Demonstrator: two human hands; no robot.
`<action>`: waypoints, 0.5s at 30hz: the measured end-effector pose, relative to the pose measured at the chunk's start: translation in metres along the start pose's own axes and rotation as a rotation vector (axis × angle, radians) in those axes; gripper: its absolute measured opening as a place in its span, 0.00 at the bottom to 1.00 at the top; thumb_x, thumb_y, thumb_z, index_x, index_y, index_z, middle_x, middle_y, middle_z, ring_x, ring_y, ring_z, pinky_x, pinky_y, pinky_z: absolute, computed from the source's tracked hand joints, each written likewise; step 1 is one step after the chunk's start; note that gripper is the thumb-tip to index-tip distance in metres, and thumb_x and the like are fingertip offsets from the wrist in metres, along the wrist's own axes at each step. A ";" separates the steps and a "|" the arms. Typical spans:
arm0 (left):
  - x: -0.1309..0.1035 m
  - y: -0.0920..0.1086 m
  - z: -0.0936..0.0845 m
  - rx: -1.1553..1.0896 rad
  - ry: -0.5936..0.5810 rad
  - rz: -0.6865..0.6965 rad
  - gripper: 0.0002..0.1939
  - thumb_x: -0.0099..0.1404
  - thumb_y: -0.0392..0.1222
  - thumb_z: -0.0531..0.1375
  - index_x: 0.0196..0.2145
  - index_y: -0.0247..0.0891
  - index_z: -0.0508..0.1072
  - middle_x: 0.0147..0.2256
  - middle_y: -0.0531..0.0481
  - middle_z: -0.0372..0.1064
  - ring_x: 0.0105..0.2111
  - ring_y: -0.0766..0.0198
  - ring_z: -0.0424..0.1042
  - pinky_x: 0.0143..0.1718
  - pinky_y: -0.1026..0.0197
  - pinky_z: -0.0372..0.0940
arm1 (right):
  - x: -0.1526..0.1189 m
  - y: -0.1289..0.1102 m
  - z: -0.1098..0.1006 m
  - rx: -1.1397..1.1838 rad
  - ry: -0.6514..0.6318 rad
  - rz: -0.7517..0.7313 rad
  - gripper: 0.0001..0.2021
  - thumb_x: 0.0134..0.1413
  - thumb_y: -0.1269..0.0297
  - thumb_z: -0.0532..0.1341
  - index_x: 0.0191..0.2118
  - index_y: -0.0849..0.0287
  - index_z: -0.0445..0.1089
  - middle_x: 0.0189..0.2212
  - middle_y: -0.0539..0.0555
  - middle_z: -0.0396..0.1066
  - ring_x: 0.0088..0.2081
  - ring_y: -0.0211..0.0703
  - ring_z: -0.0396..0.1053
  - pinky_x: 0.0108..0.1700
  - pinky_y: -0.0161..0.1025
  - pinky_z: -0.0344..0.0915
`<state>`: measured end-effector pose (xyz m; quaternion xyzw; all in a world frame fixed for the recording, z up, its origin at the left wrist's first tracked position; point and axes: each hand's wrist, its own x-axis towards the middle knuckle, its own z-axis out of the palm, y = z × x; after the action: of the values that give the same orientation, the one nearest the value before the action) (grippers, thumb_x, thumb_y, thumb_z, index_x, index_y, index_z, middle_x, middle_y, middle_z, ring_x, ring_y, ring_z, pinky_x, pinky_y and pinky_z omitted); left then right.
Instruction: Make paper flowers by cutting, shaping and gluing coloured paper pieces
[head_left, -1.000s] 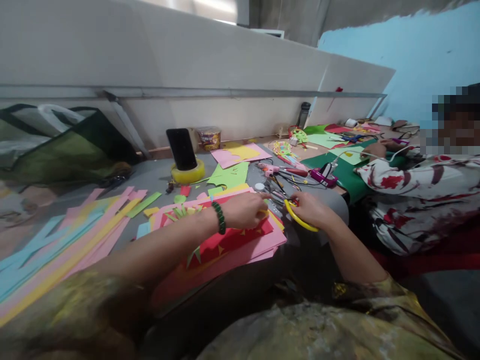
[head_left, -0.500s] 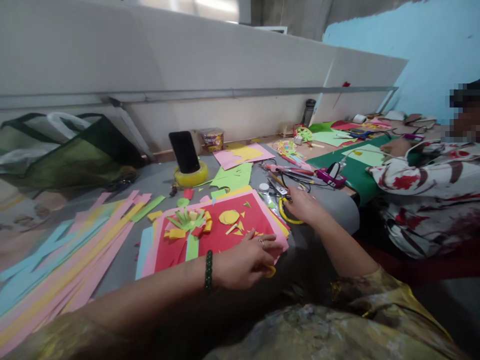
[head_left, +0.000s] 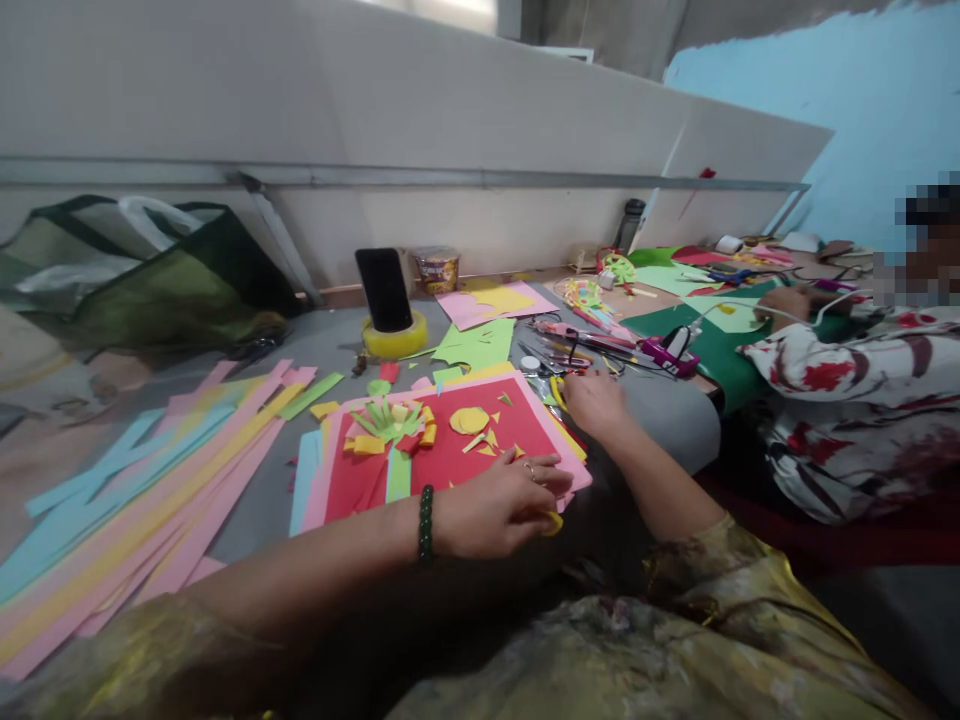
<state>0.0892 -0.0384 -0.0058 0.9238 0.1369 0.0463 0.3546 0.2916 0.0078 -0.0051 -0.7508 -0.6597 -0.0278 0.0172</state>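
On the big gray table (head_left: 667, 405), a red paper (head_left: 431, 478) lies flat on pink sheets (head_left: 576, 472). The left hand (head_left: 501, 500) is over the red paper's near right corner, fingers bent. The right hand (head_left: 596, 402) is just past the red paper's right side. Its fingers touch the yellow scissors (head_left: 556, 392) at the handle; whether they squeeze it, one cannot tell. A little yellow piece (head_left: 553, 523) is pinched under the left hand's fingers, poking past the red paper's near edge. Right of the red paper, gray tabletop shows between the right arm and the table's round edge.
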 end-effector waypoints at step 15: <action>-0.043 -0.029 -0.033 -0.060 0.654 -0.275 0.17 0.68 0.49 0.52 0.24 0.39 0.65 0.24 0.52 0.67 0.26 0.64 0.65 0.30 0.62 0.60 | 0.067 0.075 -0.048 0.470 0.322 0.140 0.10 0.65 0.73 0.55 0.38 0.60 0.74 0.45 0.62 0.77 0.53 0.59 0.71 0.56 0.52 0.65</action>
<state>0.0356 -0.0089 -0.0001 0.8222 0.3650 0.2955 0.3216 0.3733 0.0612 0.0475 -0.7560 -0.5832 0.0082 0.2971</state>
